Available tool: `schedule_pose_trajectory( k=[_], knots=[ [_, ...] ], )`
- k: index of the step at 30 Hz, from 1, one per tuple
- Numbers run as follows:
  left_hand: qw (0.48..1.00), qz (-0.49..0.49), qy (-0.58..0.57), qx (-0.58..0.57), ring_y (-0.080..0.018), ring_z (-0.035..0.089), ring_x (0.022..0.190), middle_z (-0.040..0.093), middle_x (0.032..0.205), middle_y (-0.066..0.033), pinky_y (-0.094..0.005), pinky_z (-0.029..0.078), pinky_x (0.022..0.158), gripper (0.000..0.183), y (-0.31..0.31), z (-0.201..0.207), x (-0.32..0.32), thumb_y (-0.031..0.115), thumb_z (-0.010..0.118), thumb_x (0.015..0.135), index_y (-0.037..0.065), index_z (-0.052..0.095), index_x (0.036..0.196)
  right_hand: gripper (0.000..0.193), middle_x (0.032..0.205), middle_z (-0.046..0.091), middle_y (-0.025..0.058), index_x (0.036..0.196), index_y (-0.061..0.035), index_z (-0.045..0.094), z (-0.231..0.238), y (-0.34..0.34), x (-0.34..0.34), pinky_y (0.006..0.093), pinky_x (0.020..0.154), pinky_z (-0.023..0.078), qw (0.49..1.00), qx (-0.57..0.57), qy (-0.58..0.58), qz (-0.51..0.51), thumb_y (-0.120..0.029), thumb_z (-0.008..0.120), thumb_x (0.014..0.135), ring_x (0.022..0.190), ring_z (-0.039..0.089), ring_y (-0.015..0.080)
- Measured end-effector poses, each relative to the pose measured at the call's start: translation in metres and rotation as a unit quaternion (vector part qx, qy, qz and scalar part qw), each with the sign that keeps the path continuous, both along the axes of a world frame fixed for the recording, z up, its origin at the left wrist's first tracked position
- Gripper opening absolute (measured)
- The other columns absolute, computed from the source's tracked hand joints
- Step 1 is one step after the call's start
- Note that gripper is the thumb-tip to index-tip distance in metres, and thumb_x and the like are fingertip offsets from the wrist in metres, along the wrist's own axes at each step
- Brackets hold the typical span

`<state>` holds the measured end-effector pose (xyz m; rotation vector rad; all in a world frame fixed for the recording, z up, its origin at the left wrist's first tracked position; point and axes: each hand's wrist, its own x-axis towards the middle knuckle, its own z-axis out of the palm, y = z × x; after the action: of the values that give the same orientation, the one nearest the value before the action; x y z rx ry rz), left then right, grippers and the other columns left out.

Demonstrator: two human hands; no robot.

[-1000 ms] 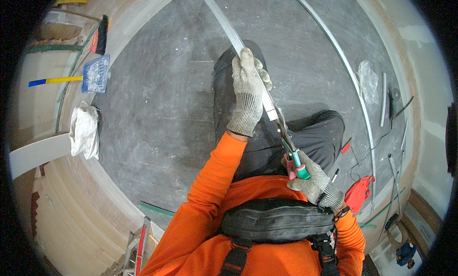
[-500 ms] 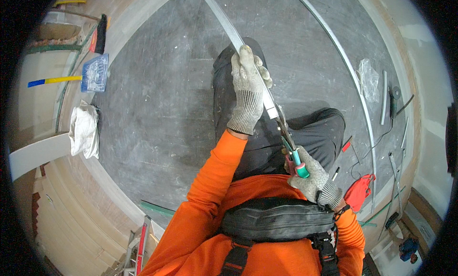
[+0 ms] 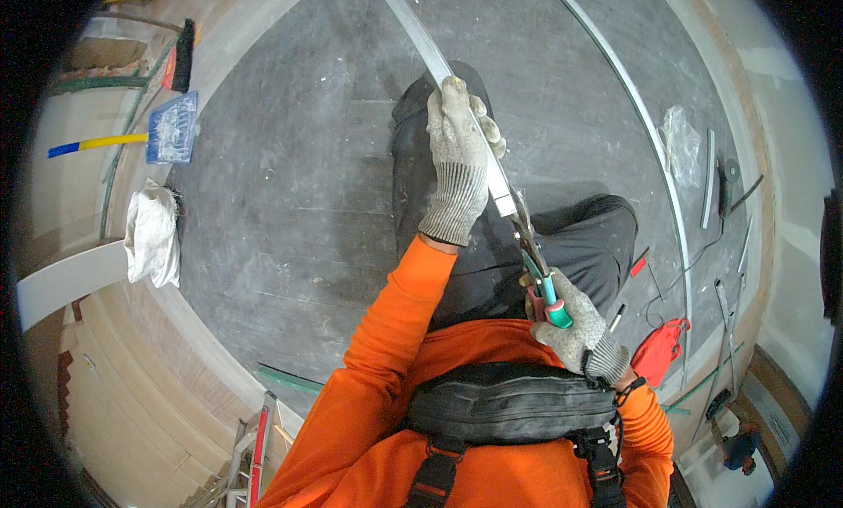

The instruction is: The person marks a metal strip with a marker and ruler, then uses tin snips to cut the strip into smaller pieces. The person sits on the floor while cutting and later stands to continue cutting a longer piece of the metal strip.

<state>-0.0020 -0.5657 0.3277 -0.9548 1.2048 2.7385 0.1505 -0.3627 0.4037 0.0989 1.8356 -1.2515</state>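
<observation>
Metal strip (image 3: 408, 25): where is it found, and what is seen around it, from the largest down?

The dark grey floor (image 3: 290, 174) is spread beneath everything. Above it the strip is held at a slant, its far end hidden past the upper edge of the view, its near end raised over the person's lap.

And next in size?

A second metal strip (image 3: 630, 85) is laid on the floor to the right, well apart from the held one. Dark trousers (image 3: 584, 249) are worn, with one bent knee turned out to the right. Across the orange top (image 3: 386, 332), a black waist bag (image 3: 509, 407) is strapped. A white cloth sack (image 3: 154, 236) is seen by the floor's left edge, and a red bag (image 3: 660, 353) near the right forearm.

What of the smaller things?

Snips (image 3: 557, 315) with green and pink handles are pointed at the strip's near end; whether the metal is bitten by the blades cannot be told.

And the hands?

Both are gloved. The strip is gripped by the left hand (image 3: 458, 139), fingers wrapped round it. The snips' handles are clasped in the right hand (image 3: 580, 328), and just beside it a marker pen (image 3: 617, 317) is seen.
</observation>
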Motion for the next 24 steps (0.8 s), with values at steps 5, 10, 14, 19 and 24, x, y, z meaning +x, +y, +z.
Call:
schedule_pose_trajectory(
  k=[5, 10, 14, 19, 24],
  knots=[
    [1.0, -0.002, 0.015, 0.006, -0.0105, 0.057, 0.059, 0.059, 0.079, 0.003, -0.0293, 0.047, 0.053, 0.038, 0.0, -0.007, 0.0, 0.049, 0.053, 0.109, 0.012, 0.052, 0.122, 0.047, 0.095, 0.063, 0.01, 0.128, -0.0047, 0.052, 0.008, -0.006, -0.004, 0.0369, 0.081, 0.053, 0.999, 0.032, 0.029, 0.018, 0.002, 0.067, 0.084, 0.087, 0.065, 0.0243],
    [1.0, -0.002, 0.012, 0.006, -0.011, 0.056, 0.056, 0.058, 0.077, 0.0033, -0.0297, 0.046, 0.051, 0.036, 0.001, -0.008, -0.002, 0.049, 0.052, 0.109, 0.014, 0.053, 0.119, 0.044, 0.092, 0.063, 0.0111, 0.126, -0.0045, 0.053, 0.003, -0.004, -0.001, 0.0375, 0.079, 0.053, 0.999, 0.029, 0.041, 0.014, 0.002, 0.066, 0.085, 0.084, 0.065, 0.026],
    [1.0, 0.009, -0.006, 0.008, -0.0108, 0.056, 0.055, 0.058, 0.076, 0.0036, -0.03, 0.046, 0.05, 0.035, 0.003, -0.007, -0.004, 0.048, 0.052, 0.109, 0.014, 0.054, 0.118, 0.041, 0.091, 0.063, 0.0108, 0.125, -0.005, 0.054, 0.005, -0.006, -0.004, 0.0379, 0.078, 0.053, 0.998, 0.034, 0.042, 0.017, 0.001, 0.066, 0.086, 0.083, 0.066, 0.026],
    [1.0, 0.008, -0.017, -0.013, -0.0106, 0.056, 0.055, 0.058, 0.076, 0.0035, -0.03, 0.046, 0.049, 0.034, 0.002, -0.008, -0.004, 0.047, 0.051, 0.11, 0.014, 0.054, 0.118, 0.037, 0.089, 0.063, 0.0099, 0.122, -0.0061, 0.055, 0.005, -0.007, -0.006, 0.0379, 0.077, 0.053, 0.998, 0.041, 0.038, 0.022, 0.0, 0.066, 0.088, 0.081, 0.066, 0.0244],
    [1.0, 0.007, -0.025, -0.012, -0.0106, 0.057, 0.056, 0.058, 0.077, 0.0031, -0.0303, 0.046, 0.05, 0.035, 0.003, -0.012, -0.003, 0.047, 0.051, 0.11, 0.014, 0.054, 0.118, 0.033, 0.089, 0.064, 0.0115, 0.119, -0.0065, 0.058, 0.002, -0.008, -0.003, 0.0382, 0.077, 0.054, 0.997, 0.069, 0.036, 0.011, -0.003, 0.067, 0.088, 0.082, 0.068, 0.0269]
  ],
)
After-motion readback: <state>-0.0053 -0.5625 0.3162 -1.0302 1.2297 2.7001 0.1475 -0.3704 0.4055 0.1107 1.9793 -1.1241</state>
